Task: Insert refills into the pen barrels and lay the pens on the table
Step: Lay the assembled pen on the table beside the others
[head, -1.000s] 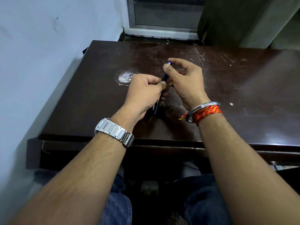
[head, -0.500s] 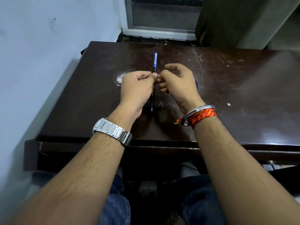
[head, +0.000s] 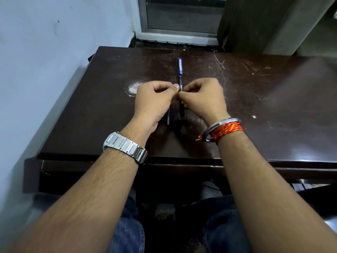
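A slim pen [head: 180, 75], black in the body with a blue far end, points away from me across the middle of the dark brown table [head: 255, 99]. My left hand [head: 155, 103] and my right hand [head: 204, 99] meet at its middle, fingertips pinched on the barrel from either side. Whether the pen rests on the table or hovers just above it I cannot tell. A thin bluish stick [head: 168, 116], perhaps a refill, shows below my left palm; its upper end is hidden by the hand.
The table's left side runs close to a pale wall [head: 45, 61]. A window frame [head: 178, 35] stands behind the far edge. A whitish worn patch [head: 132, 88] marks the top left of my left hand. My knees sit under the near edge.
A second ago the pen was tilted up between my raised hands. Both hands have since dropped and moved forward, and the pen now stretches out straight along the table, blue end far.
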